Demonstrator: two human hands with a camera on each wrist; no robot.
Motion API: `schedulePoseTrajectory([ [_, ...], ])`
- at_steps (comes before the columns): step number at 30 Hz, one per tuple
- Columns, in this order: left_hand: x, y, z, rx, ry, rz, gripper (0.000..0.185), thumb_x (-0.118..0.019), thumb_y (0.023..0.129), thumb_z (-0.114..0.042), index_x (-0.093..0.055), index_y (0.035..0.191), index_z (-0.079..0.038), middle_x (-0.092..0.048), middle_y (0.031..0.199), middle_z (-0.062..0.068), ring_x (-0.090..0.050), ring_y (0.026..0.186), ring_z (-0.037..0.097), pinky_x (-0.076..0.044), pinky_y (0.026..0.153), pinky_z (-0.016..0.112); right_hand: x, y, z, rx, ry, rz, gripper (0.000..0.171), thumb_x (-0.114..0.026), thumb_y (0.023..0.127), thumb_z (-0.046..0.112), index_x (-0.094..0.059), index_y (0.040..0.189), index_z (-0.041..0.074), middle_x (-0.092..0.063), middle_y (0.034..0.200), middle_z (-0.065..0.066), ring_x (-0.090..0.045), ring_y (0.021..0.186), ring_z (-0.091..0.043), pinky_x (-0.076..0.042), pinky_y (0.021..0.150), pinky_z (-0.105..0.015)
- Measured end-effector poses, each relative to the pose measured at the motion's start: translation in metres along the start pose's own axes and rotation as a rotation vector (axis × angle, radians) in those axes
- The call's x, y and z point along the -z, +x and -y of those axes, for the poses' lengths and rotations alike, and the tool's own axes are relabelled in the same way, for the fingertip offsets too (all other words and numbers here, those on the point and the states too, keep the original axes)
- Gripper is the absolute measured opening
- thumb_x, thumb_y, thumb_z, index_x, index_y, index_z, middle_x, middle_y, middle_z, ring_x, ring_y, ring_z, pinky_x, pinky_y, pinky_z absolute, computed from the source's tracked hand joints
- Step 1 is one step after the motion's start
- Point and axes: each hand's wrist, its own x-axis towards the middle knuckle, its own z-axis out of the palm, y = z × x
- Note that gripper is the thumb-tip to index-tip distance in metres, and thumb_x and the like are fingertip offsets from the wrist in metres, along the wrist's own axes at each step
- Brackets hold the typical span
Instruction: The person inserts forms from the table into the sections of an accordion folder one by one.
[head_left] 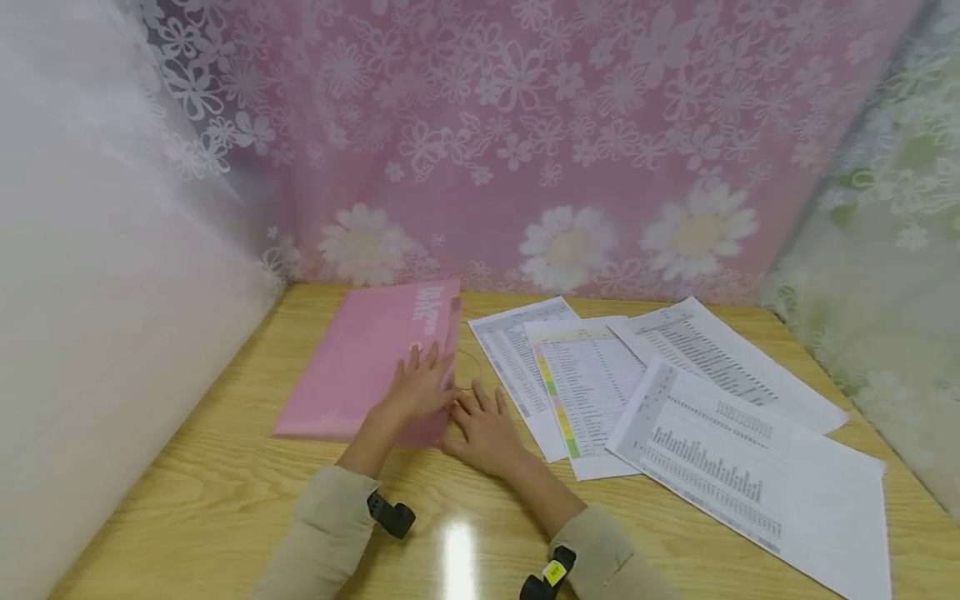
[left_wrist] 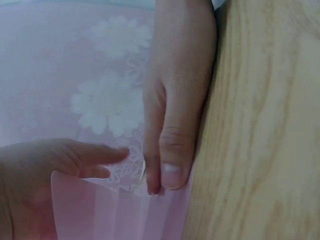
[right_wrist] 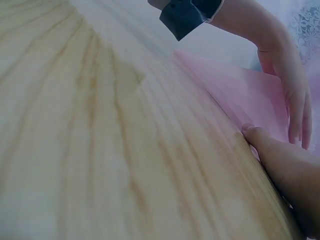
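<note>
A pink document folder (head_left: 352,358) with white lettering lies on the left of the table. My left hand (head_left: 420,387) rests on its right part with fingers stretched out, below a small round button (head_left: 417,345). My right hand (head_left: 483,429) touches the folder's lower right edge, fingers spread, thumb at the corner. In the left wrist view my right hand (left_wrist: 177,100) points down at the pleated side (left_wrist: 150,215) of the folder, my left hand (left_wrist: 45,170) beside it. In the right wrist view, the right thumb (right_wrist: 252,131) meets the folder's edge (right_wrist: 235,90). A thin cord (head_left: 478,367) loops out at the right.
Several printed sheets overlap to the right: a grey-shaded sheet (head_left: 517,358), a sheet with coloured cells (head_left: 588,392), another list (head_left: 720,358), and a large front sheet (head_left: 750,467). Flowered pink sheeting (head_left: 525,150) stands behind the wooden table (head_left: 225,500), with walls at both sides.
</note>
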Motion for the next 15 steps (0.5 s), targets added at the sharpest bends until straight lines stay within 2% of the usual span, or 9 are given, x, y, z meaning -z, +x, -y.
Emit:
schedulePoseTrajectory([
  [7, 0.014, -0.006, 0.005, 0.048, -0.096, 0.026, 0.053, -0.049, 0.094, -0.020, -0.033, 0.143, -0.010, -0.012, 0.148, 0.022, -0.005, 0.129, 0.048, -0.008, 0.098, 0.064, 0.001, -0.001, 0.002, -0.001, 0.028, -0.018, 0.068, -0.042, 0.087, 0.058, -0.037, 0.142, 0.019, -0.031, 0.146, -0.006, -0.019, 0.132, -0.036, -0.009, 0.100, -0.060],
  [10, 0.024, -0.010, 0.010, 0.067, -0.146, 0.032, 0.054, -0.051, 0.092, -0.018, -0.034, 0.143, -0.012, -0.011, 0.148, 0.020, -0.006, 0.129, 0.049, -0.008, 0.098, 0.063, 0.001, -0.001, 0.002, -0.004, 0.040, -0.021, 0.069, -0.042, 0.087, 0.060, -0.039, 0.141, 0.019, -0.032, 0.145, -0.006, -0.019, 0.132, -0.036, -0.010, 0.100, -0.060],
  [15, 0.040, -0.018, 0.019, 0.071, -0.203, 0.021, 0.053, -0.050, 0.092, -0.010, -0.037, 0.142, -0.013, -0.013, 0.150, 0.014, -0.012, 0.129, 0.047, -0.016, 0.096, 0.064, 0.002, 0.000, 0.003, -0.006, 0.046, -0.011, 0.071, -0.041, 0.086, 0.062, -0.039, 0.142, 0.018, -0.030, 0.146, -0.006, -0.019, 0.132, -0.036, -0.011, 0.100, -0.060],
])
